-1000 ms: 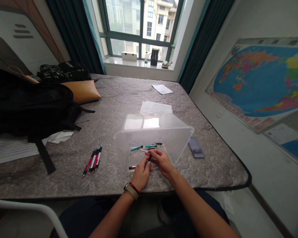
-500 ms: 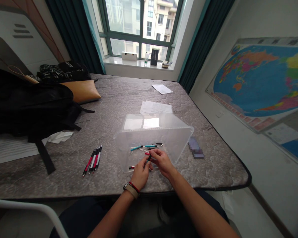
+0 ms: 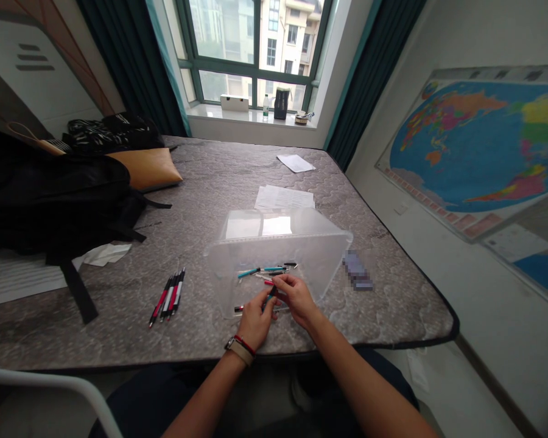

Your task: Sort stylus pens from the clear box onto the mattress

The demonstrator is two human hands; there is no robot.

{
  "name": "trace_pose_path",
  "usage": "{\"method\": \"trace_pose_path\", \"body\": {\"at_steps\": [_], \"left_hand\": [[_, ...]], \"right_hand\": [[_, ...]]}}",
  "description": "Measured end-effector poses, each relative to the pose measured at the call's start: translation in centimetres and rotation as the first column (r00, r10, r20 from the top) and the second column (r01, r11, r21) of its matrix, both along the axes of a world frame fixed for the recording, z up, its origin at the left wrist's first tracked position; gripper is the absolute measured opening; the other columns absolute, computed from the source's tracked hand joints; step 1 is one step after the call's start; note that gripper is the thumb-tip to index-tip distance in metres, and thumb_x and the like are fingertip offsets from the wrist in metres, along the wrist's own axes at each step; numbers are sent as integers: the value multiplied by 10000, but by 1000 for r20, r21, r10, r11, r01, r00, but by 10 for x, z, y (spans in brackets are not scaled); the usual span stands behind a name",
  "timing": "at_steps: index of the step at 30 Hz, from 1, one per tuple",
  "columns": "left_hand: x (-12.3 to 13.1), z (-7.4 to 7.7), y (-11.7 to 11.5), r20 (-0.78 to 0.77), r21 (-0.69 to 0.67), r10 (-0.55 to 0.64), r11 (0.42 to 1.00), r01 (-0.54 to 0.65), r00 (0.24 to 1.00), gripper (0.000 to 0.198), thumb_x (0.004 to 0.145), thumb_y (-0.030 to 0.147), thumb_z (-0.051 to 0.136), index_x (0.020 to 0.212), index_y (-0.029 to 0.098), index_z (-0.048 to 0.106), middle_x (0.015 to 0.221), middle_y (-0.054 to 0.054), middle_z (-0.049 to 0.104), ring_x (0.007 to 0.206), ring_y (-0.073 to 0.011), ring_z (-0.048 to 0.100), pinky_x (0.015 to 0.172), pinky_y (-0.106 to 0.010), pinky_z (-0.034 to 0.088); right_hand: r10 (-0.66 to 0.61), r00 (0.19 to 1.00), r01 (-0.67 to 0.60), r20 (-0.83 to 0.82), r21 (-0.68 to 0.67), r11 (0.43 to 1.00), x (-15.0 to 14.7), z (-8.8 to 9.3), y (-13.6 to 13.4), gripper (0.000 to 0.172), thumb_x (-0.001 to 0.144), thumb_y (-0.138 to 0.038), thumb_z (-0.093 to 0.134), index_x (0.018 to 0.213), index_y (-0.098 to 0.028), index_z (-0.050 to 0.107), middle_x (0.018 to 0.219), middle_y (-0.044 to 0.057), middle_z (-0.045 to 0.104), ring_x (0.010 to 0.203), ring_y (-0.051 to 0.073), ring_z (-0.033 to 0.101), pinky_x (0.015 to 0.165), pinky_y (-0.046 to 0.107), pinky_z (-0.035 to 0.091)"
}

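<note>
A clear plastic bin (image 3: 333,258) lies tipped on its side on the mattress, its mouth facing me. My left hand (image 3: 256,319) is closed around a dark pen with some teal on it (image 3: 271,293), at the bin's mouth. Fingertips of my right hand (image 3: 296,298) pinch the same pen at its upper end. Fingers hide much of it. Behind my hands, inside the bin, lie teal pen parts (image 3: 249,273), a black piece (image 3: 290,264) and a red piece (image 3: 268,282). Another dark part (image 3: 238,309) sits left of my left hand.
Several red, white and black pens (image 3: 168,295) lie side by side on the mattress (image 3: 196,219) at left. A black backpack (image 3: 64,194) and a tan pouch (image 3: 146,167) are farther left. Papers (image 3: 285,197) lie behind the bin; a blurred phone-like object (image 3: 357,271) is right.
The view has shifted very slightly. Both hands stay together on the pen, with hardly any visible change in their grip.
</note>
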State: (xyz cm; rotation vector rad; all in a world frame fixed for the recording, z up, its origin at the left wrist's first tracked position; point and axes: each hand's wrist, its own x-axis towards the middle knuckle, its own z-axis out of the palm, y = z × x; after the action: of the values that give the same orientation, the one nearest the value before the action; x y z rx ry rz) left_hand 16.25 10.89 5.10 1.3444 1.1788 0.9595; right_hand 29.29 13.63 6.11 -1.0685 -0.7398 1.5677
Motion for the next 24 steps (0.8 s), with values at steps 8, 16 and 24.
{"method": "trace_pose_path", "body": {"at_steps": [8, 16, 24], "left_hand": [[3, -3, 4, 170, -97, -125, 985, 143, 977, 383, 907, 465, 488, 1109, 158, 595, 869, -81, 719, 620, -184, 647, 573, -288, 464], [3, -6, 4, 188, -107, -143, 980, 165, 972, 390, 915, 512, 445, 996, 156, 582, 724, -39, 675, 497, -125, 512, 500, -260, 385], [4, 4, 0, 588, -352, -72, 874, 335, 805, 341, 851, 559, 534, 892, 231, 447, 496, 118, 308, 361, -53, 228, 389, -178, 237]], "right_hand": [[31, 999, -31, 18, -4, 1000, 3, 0, 1, 329, 729, -466, 745, 879, -174, 737, 891, 52, 687, 690, 128, 583, 566, 226, 433], [70, 998, -70, 0, -16, 997, 2, 2, 0, 277, 706, -418, 782, 845, -188, 715, 841, 16, 660, 711, 111, 566, 631, 219, 443], [68, 998, -69, -10, -17, 998, 7, 2, 2, 259, 687, -393, 800, 706, -173, 665, 688, -19, 599, 579, 83, 481, 556, 220, 386]]}}
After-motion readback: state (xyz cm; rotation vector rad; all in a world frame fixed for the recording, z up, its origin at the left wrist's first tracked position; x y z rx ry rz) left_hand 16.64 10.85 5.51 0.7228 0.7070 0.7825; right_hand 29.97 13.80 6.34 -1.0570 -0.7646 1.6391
